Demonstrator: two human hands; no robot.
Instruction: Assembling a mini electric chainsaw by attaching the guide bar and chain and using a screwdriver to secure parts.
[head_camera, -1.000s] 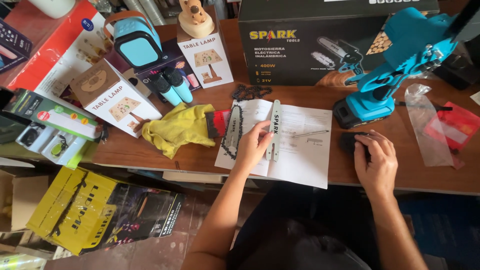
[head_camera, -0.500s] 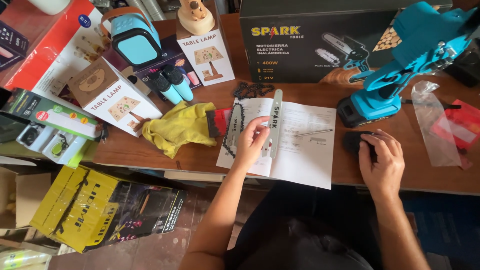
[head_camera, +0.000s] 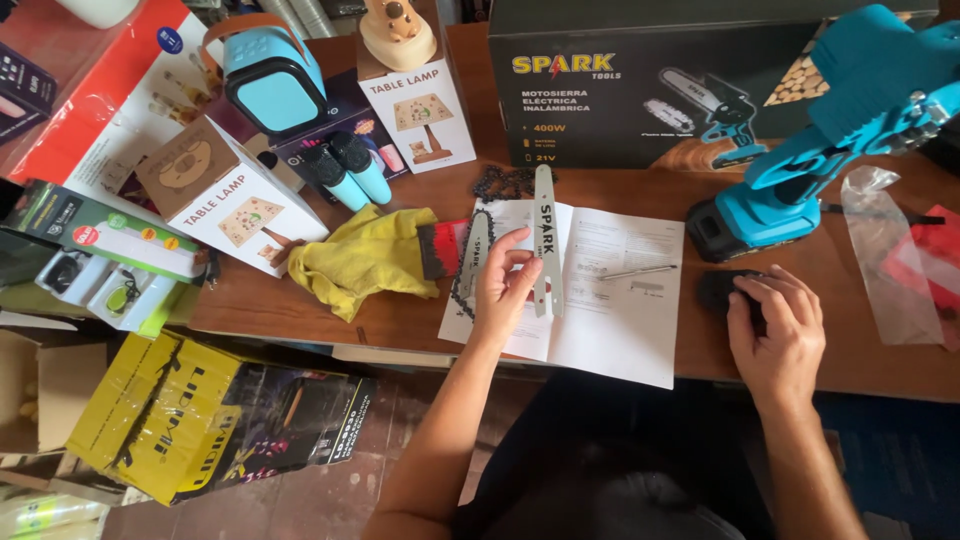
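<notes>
My left hand (head_camera: 503, 288) pinches the lower part of a silver guide bar (head_camera: 543, 225), which lies upright over a white instruction sheet (head_camera: 620, 300) on the wooden table (head_camera: 400, 320). Just left of it lies a second bar wrapped in saw chain (head_camera: 472, 258). My right hand (head_camera: 778, 328) rests, fingers curled, on a small black part (head_camera: 715, 288) at the table's right side. Beyond it stands a teal cordless mini chainsaw body (head_camera: 775, 200).
A loose chain (head_camera: 508, 183) lies before a large black box (head_camera: 600, 110). A yellow glove (head_camera: 362, 258), white lamp boxes (head_camera: 215, 190), a teal lantern (head_camera: 270, 75), a thin metal tool (head_camera: 637, 271) and a clear plastic bag (head_camera: 890, 250) surround the sheet. A yellow and black box (head_camera: 200, 420) lies on the floor.
The guide bar in my left hand has turned slightly, now standing straighter on the sheet. My right hand stays on the black part. The view has shifted a little.
</notes>
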